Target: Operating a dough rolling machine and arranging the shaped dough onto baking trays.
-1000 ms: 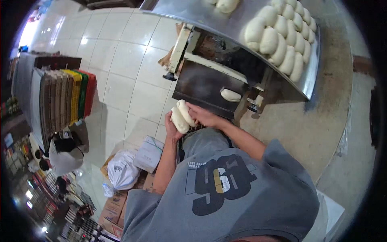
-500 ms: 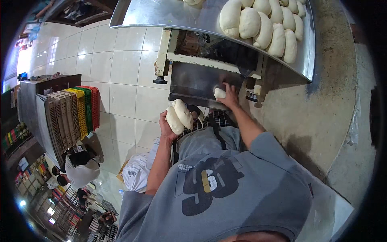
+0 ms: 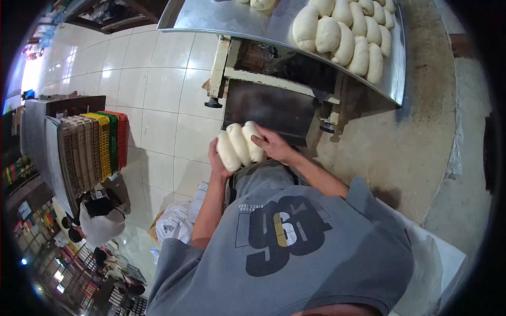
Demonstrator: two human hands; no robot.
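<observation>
Three plump, pale dough rolls (image 3: 240, 144) sit side by side between my hands, in front of my waist. From the left, my left hand (image 3: 216, 158) grips the outer roll, its thumb along the side. My right hand (image 3: 272, 144) closes on the right-hand roll, fingers on its upper part. Beyond them, a dark metal chute (image 3: 266, 108) slopes down toward me under a cream-painted machine frame (image 3: 279, 83). Above that lies a large metal tray (image 3: 237, 18), with several similar dough rolls (image 3: 345, 39) packed in rows at its right.
Stacked crates (image 3: 97, 145) in brown, yellow, green and red stand at the left, by a metal cabinet. A person in a white shirt (image 3: 100, 224) is beyond them. White sacks (image 3: 174, 224) lie beside my left arm. Pale tiles (image 3: 158, 105) cover the floor.
My right hand has left the chute and brought a third dough roll up against the two in my left hand. The chute now shows no dough on it.
</observation>
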